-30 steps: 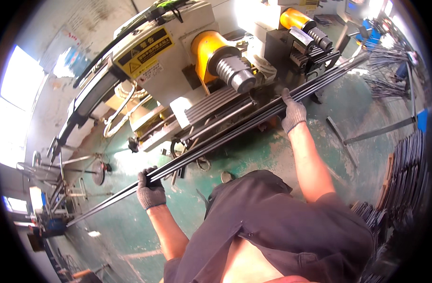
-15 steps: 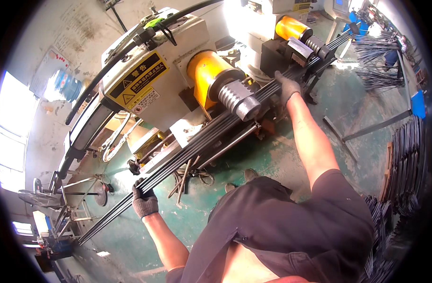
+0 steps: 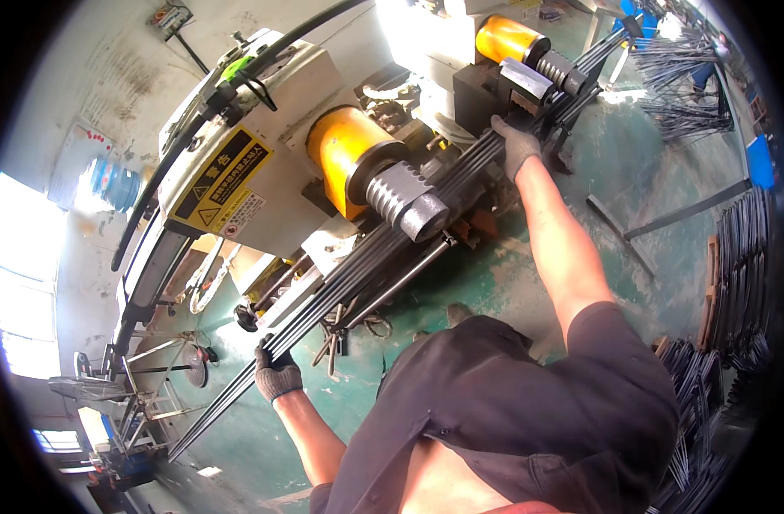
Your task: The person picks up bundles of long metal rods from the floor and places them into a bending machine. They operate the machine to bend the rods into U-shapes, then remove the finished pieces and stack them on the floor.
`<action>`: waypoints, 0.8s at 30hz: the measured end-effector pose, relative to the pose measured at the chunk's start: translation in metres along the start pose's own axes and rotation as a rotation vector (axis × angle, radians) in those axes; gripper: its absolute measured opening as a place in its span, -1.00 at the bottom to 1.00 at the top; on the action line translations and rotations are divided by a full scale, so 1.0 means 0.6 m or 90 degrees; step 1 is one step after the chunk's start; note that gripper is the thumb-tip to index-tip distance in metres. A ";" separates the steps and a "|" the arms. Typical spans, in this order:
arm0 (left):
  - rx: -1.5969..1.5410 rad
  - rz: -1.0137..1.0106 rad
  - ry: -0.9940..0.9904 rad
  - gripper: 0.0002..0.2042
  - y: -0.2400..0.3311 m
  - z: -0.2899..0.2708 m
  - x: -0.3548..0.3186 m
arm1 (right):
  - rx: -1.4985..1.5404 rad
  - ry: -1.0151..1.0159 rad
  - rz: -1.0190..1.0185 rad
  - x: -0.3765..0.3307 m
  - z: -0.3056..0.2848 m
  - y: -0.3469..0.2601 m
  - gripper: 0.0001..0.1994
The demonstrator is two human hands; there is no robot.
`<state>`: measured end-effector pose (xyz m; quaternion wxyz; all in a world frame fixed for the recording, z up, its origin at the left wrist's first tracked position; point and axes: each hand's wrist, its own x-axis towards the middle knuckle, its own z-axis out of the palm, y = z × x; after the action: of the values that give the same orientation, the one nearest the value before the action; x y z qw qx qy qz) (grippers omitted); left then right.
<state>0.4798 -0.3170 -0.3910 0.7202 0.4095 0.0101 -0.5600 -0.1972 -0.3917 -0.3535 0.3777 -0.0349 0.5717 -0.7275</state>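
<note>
A bundle of several long, thin dark metal rods (image 3: 316, 310) runs slantwise from the lower left to the far right, along the front of a pale machine (image 3: 280, 188). My left hand (image 3: 278, 377), in a grey knit glove, is closed round the rods toward their lower-left end. Farther up, my right hand (image 3: 518, 147), gloved the same way, grips the bundle between two ribbed metal rollers. The nearer roller (image 3: 409, 201) projects from an orange cylinder (image 3: 345, 158) just above the rods. Beyond my right hand, the farther roller (image 3: 563, 73) extends from another orange cylinder (image 3: 512, 38).
A metal bar (image 3: 396, 287) juts beneath the rods. Bundles of dark rods (image 3: 739, 274) stack at the right, with more rods (image 3: 683, 107) at the far right. A metal frame (image 3: 687, 210) stands on the green floor. A fan (image 3: 88, 388) stands at the left.
The view has swung slightly, putting the machine farther left. Relative to the nearer roller, my right hand is farther up and right. Both hands still hold the rods.
</note>
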 end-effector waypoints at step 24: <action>-0.077 0.095 -0.018 -0.62 0.031 -0.032 0.011 | 0.076 -0.057 0.087 0.024 0.005 0.040 -0.57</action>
<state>0.5061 -0.3098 -0.3963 0.7833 0.3567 0.0032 -0.5091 -0.1938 -0.4043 -0.3787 0.4526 -0.0058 0.5112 -0.7306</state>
